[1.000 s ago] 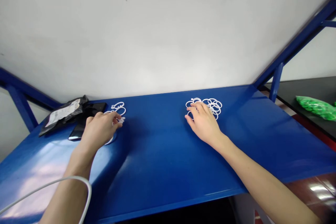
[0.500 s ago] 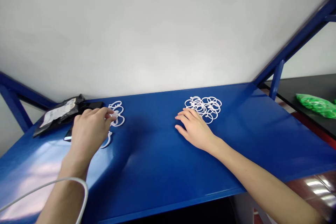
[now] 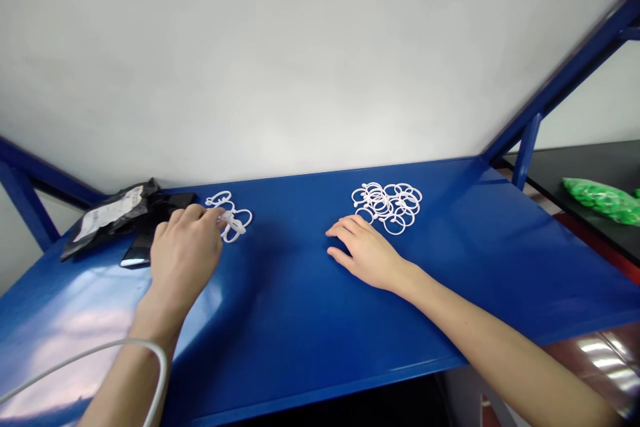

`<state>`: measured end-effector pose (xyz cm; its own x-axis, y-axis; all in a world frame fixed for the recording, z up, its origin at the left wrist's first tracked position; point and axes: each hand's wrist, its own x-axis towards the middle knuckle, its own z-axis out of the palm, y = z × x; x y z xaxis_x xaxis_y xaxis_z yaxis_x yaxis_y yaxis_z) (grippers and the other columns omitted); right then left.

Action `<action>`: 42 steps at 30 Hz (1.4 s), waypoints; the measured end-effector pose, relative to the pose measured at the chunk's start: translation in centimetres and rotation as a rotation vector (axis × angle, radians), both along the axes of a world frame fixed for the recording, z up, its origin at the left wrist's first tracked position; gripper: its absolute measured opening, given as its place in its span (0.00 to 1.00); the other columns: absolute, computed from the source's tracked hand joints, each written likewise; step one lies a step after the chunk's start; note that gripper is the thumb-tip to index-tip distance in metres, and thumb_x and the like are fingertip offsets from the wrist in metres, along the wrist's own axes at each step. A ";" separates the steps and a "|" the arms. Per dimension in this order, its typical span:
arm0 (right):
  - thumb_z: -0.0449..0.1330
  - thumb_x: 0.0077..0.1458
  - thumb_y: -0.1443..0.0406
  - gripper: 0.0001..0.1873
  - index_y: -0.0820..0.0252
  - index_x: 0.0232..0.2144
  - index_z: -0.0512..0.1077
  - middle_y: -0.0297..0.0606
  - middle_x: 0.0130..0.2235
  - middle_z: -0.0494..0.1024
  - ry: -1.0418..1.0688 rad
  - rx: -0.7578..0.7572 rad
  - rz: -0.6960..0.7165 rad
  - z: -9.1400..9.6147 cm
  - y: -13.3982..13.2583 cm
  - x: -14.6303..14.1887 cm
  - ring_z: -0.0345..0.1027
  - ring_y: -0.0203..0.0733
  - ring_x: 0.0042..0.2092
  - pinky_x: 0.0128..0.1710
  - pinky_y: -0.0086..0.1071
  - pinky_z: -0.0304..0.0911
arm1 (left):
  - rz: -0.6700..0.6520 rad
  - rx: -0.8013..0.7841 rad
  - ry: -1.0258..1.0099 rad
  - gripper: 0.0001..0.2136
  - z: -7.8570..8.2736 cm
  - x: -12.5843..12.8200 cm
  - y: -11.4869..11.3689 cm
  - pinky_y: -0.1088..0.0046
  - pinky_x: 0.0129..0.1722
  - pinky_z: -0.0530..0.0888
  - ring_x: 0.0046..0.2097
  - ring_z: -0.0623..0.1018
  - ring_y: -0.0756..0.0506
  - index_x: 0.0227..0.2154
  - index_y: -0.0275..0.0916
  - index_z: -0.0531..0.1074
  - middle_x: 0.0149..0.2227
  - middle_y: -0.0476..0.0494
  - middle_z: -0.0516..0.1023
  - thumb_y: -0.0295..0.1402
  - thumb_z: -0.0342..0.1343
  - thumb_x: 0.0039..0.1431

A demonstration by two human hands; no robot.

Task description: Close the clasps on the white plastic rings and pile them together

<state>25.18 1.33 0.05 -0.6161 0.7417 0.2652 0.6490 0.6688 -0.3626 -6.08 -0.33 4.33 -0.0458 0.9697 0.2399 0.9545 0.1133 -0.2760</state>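
My left hand (image 3: 189,240) is closed, thumb and fingers pinching a white plastic ring (image 3: 235,222) that looks like a curtain ring. Parts of that ring are covered by the fingers. More white rings (image 3: 220,199) lie just beyond the fingertips, some overlapping. My right hand (image 3: 367,250) rests palm down with its fingers stretched out and nothing in it. Right behind its fingers is a larger pile of white rings (image 3: 393,200) with small ball-like ends.
A black plastic package (image 3: 115,213) with a white label lies at the left, beside a dark phone-like object (image 3: 137,253). A white cable (image 3: 135,341) loops over my left forearm. Green items in a clear bag (image 3: 603,200) lie on a black surface beyond the blue table (image 3: 300,320).
My left hand has moved a little to the right, carrying the white ring with it. My right hand has drawn slightly back from the pile, so more rings show.
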 end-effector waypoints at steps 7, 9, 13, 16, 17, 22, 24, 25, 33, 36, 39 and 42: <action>0.58 0.68 0.63 0.14 0.58 0.53 0.74 0.44 0.51 0.78 0.060 -0.003 0.015 0.4 -0.3 -0.2 0.69 0.52 0.55 0.56 0.50 0.69 | -0.182 0.086 -0.357 0.21 0.1 1.3 0.3 0.61 0.46 0.72 0.46 0.77 0.37 0.50 0.36 0.78 0.43 0.37 0.78 0.40 0.42 0.70; 0.57 0.68 0.62 0.14 0.58 0.54 0.73 0.44 0.51 0.78 0.106 -0.002 0.031 0.5 -0.6 -0.6 0.70 0.50 0.54 0.56 0.48 0.69 | -0.244 0.098 -0.469 0.20 -0.3 2.2 0.2 0.64 0.44 0.72 0.43 0.78 0.39 0.48 0.38 0.78 0.40 0.40 0.79 0.41 0.44 0.69; 0.57 0.69 0.61 0.17 0.59 0.56 0.71 0.45 0.52 0.77 0.159 -0.018 0.041 0.3 -1.3 -2.0 0.73 0.48 0.52 0.53 0.44 0.71 | -0.377 0.124 -0.523 0.18 -1.6 4.9 -0.6 0.67 0.40 0.72 0.38 0.79 0.42 0.46 0.39 0.79 0.35 0.44 0.79 0.42 0.48 0.69; 0.59 0.68 0.60 0.16 0.62 0.54 0.72 0.45 0.49 0.77 0.137 -0.025 0.044 -0.1 -1.5 -2.8 0.74 0.48 0.48 0.49 0.42 0.71 | -0.483 0.108 -0.519 0.15 -2.8 6.7 -1.3 0.68 0.39 0.71 0.36 0.78 0.43 0.43 0.40 0.80 0.33 0.44 0.79 0.41 0.49 0.70; 0.58 0.68 0.61 0.14 0.63 0.51 0.73 0.45 0.48 0.78 0.141 -0.034 0.049 -0.3 -1.5 -2.9 0.74 0.47 0.46 0.48 0.41 0.71 | -0.514 0.094 -0.519 0.15 -3.1 7.1 -1.4 0.68 0.39 0.71 0.35 0.77 0.44 0.43 0.40 0.80 0.32 0.44 0.79 0.40 0.49 0.70; 0.55 0.71 0.63 0.13 0.59 0.37 0.77 0.36 0.37 0.78 0.355 -0.223 0.015 -0.5 -0.7 -2.4 0.73 0.38 0.39 0.41 0.31 0.66 | -0.552 0.025 -0.562 0.15 -4.1 7.6 -1.5 0.69 0.37 0.72 0.35 0.78 0.44 0.47 0.41 0.78 0.34 0.44 0.79 0.40 0.48 0.71; 0.56 0.70 0.61 0.15 0.58 0.32 0.77 0.33 0.33 0.76 0.402 -0.284 -0.030 -0.3 -0.4 -2.1 0.71 0.36 0.35 0.37 0.29 0.63 | -0.519 0.014 -0.599 0.15 -4.2 7.5 -1.4 0.69 0.38 0.73 0.36 0.79 0.44 0.49 0.41 0.77 0.36 0.44 0.80 0.40 0.49 0.71; 0.57 0.70 0.61 0.17 0.58 0.29 0.76 0.32 0.31 0.75 0.405 -0.302 -0.052 -0.3 -0.2 -2.0 0.69 0.35 0.33 0.35 0.29 0.61 | -0.505 0.011 -0.616 0.15 -4.2 7.4 -1.4 0.69 0.38 0.74 0.37 0.79 0.44 0.48 0.41 0.77 0.36 0.43 0.80 0.40 0.49 0.71; 0.57 0.69 0.61 0.20 0.59 0.23 0.71 0.30 0.26 0.72 0.376 -0.328 -0.114 0.0 0.0 -1.9 0.63 0.35 0.29 0.30 0.30 0.54 | -0.428 -0.100 -0.878 0.10 -4.4 8.4 -1.7 0.69 0.35 0.75 0.33 0.79 0.45 0.46 0.43 0.74 0.37 0.45 0.82 0.38 0.54 0.66; 0.56 0.69 0.60 0.21 0.59 0.23 0.71 0.30 0.26 0.72 0.392 -0.333 -0.116 0.0 0.0 -1.8 0.63 0.35 0.29 0.30 0.30 0.53 | -0.409 -0.134 -0.973 0.17 -5.0 9.1 -1.8 0.70 0.32 0.75 0.31 0.79 0.46 0.50 0.44 0.71 0.35 0.49 0.82 0.38 0.62 0.59; 0.55 0.69 0.59 0.22 0.59 0.22 0.69 0.30 0.25 0.71 0.386 -0.326 -0.119 0.0 0.1 -1.7 0.62 0.35 0.28 0.29 0.30 0.52 | -0.399 -0.130 -0.997 0.16 -5.3 9.2 -1.7 0.71 0.31 0.74 0.29 0.78 0.47 0.49 0.45 0.69 0.34 0.50 0.82 0.33 0.62 0.57; 0.56 0.69 0.61 0.22 0.59 0.21 0.71 0.30 0.25 0.72 0.354 -0.306 -0.127 0.0 0.1 -1.7 0.63 0.35 0.28 0.29 0.30 0.54 | -0.389 -0.129 -1.029 0.12 -4.9 8.9 -1.5 0.72 0.30 0.72 0.28 0.78 0.47 0.46 0.45 0.69 0.33 0.52 0.82 0.33 0.59 0.60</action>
<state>23.49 1.45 0.02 -0.4271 0.8818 0.2002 0.5201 0.4207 -0.7433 2.77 -1.83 -0.56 0.1479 0.9763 0.1581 0.6991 -0.2163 0.6816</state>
